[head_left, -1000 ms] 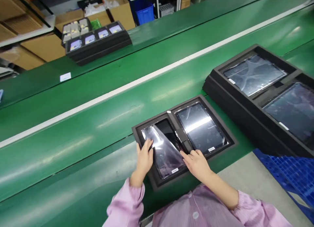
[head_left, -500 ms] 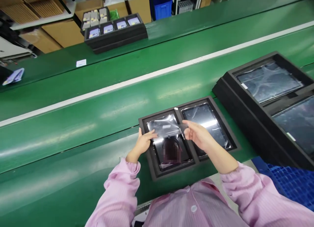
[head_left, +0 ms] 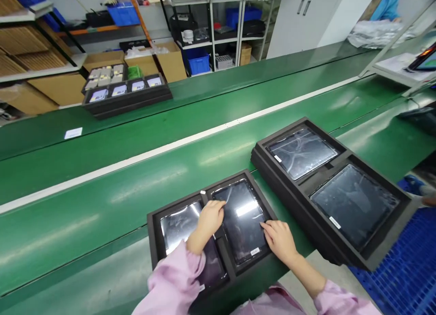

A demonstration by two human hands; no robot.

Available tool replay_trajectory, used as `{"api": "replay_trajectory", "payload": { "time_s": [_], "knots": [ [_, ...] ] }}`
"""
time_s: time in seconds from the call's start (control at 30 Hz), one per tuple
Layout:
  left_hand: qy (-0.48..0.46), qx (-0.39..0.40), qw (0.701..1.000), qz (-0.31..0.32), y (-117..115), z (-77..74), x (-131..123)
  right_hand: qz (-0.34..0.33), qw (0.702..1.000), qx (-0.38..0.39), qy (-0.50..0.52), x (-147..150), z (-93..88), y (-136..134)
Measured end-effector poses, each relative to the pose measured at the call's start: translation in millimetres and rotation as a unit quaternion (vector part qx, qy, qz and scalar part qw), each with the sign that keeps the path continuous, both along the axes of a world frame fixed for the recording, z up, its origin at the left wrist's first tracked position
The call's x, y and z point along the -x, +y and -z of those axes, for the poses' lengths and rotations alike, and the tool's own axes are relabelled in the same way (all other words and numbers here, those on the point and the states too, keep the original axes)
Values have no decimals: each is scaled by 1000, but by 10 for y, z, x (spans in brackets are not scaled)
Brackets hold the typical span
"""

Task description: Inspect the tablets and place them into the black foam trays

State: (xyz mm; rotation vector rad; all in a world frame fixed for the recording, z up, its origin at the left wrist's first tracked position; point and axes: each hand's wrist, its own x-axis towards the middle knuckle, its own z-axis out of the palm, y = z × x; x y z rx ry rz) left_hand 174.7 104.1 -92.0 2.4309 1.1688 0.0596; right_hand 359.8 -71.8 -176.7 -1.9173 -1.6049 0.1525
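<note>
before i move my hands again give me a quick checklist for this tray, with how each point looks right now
1. Left hand at the upper left of the right-hand screen: ok.
2. Right hand at that screen's right edge: ok.
3. Right-hand screen lying within its tray compartment: ok.
4. White label on it uncovered by fingers: ok.
5. Left-hand screen fully in view: not ok, the left sleeve and arm hide part.
6. Film edge gripped by either hand: cannot tell.
</note>
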Motion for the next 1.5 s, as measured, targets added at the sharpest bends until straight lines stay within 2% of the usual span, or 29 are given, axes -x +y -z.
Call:
{"api": "replay_trajectory", "payload": {
  "time_s": [0.1,0.2,0.33,0.53,0.6,0.67,0.77,0.87,0.93,1.03,1.1,1.17,1.33,1.4,1.5],
  "knots": [
    [8,-32,999,-43,203,151,-711,-13,999,-29,-42,12,67,9],
    [26,-53,993,-105,331,305,-1075,-22,997,-49,-52,-8,85,21],
    [31,-69,984,-162,358,428,-1162,-24,997,-60,-39,-22,61,36],
    [-3,-100,975,-197,261,499,-1233,-23,998,-60,-20,-13,7,49],
    [-25,-113,975,-188,202,478,-1183,-22,998,-55,-21,-21,11,37],
    [-54,-123,979,-156,85,415,-992,-14,998,-50,-24,-35,29,19],
    [-101,-133,982,-91,-255,253,-436,11,998,-43,-34,-53,61,2],
    [-143,-156,975,-70,-720,88,209,13,999,-18,-47,-53,59,14],
    [-188,-177,965,-52,-989,20,508,-5,999,9,-52,-51,29,30],
    [-275,-120,950,-85,-1195,18,621,-35,996,53,-57,-62,-43,39],
    [-324,-49,937,-119,-1169,75,528,-46,993,87,-57,-75,-95,33],
    [-329,-13,936,-124,-1031,156,395,-43,990,126,-54,-86,-143,31],
    [-184,-1,983,20,-516,346,143,-2,977,210,-13,-69,-242,75],
    [-152,12,988,29,-346,406,70,7,972,233,21,-44,-288,107],
    [-118,27,993,11,-184,476,17,0,962,252,102,6,-375,206]
  ]
}}
